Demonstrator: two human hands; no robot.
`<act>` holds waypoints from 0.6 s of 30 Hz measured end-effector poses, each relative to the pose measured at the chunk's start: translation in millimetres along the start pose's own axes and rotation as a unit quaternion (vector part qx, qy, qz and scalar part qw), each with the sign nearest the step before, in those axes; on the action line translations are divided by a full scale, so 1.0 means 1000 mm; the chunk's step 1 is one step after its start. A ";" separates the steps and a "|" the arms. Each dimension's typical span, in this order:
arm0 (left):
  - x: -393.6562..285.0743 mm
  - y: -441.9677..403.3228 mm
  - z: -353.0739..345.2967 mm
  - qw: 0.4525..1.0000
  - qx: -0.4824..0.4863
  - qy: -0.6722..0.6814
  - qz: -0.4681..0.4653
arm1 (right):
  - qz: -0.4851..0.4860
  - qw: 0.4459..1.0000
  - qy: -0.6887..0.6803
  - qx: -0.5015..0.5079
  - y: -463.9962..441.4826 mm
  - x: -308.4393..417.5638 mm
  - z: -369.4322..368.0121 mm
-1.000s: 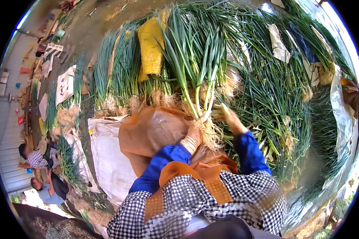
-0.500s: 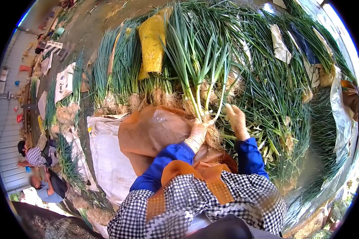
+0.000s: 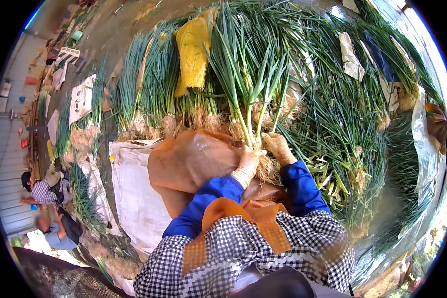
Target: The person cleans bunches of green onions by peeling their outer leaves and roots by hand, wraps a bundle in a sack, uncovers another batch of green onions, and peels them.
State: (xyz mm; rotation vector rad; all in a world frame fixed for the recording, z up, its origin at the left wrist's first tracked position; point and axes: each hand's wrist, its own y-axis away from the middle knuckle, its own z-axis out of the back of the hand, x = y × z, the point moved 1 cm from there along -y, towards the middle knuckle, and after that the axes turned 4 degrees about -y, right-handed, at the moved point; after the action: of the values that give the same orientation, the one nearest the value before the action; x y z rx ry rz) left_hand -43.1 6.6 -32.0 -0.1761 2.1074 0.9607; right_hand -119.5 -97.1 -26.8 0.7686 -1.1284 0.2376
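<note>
A small bunch of green onions (image 3: 247, 107) stands upright in front of me, with long green leaves above and pale stringy roots (image 3: 268, 170) below. My left hand (image 3: 248, 163) is closed round the white stem bases just above the roots. From the right, my right hand (image 3: 278, 147) meets the bunch, its fingers closed at the base of the rightmost stalk. The fingertips of both hands partly hide the stems there. Under my forearms, a brown plastic apron (image 3: 184, 164) covers my lap.
Bundled green onions (image 3: 134, 89) line up beyond my lap, under a yellow sack piece (image 3: 192, 54). Loose green onions (image 3: 337, 109) and peeled leaves (image 3: 335, 179) lie right. A white sack (image 3: 136, 184) lies left. Two people (image 3: 47, 188) sit at far left.
My right hand has moved left and down from beside the bunch to its stem bases, and its fingers have closed there. My left hand keeps its hold.
</note>
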 end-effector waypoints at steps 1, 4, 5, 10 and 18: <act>-0.003 0.000 -0.003 0.999 -0.020 -0.043 0.015 | -0.025 1.000 -0.012 -0.011 -0.003 -0.006 0.007; 0.019 -0.016 0.006 0.992 -0.034 -0.105 -0.062 | -0.051 0.992 -0.095 0.066 -0.008 0.000 0.029; 0.020 -0.015 0.007 0.977 -0.047 -0.181 -0.103 | -0.052 0.992 -0.092 0.068 -0.009 0.002 0.027; 0.010 -0.009 0.004 0.913 -0.095 -0.369 -0.145 | 0.167 0.952 0.248 0.064 0.001 0.064 0.023; 0.019 -0.021 0.013 0.961 -0.092 -0.229 -0.125 | 0.406 0.787 0.412 0.216 -0.018 0.042 0.036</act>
State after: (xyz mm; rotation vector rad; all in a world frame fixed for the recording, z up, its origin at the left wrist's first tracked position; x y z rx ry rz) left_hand -39.8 4.5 -62.9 -0.2777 1.5333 0.9397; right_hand -117.9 -142.4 9.6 0.4203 -0.4727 1.4632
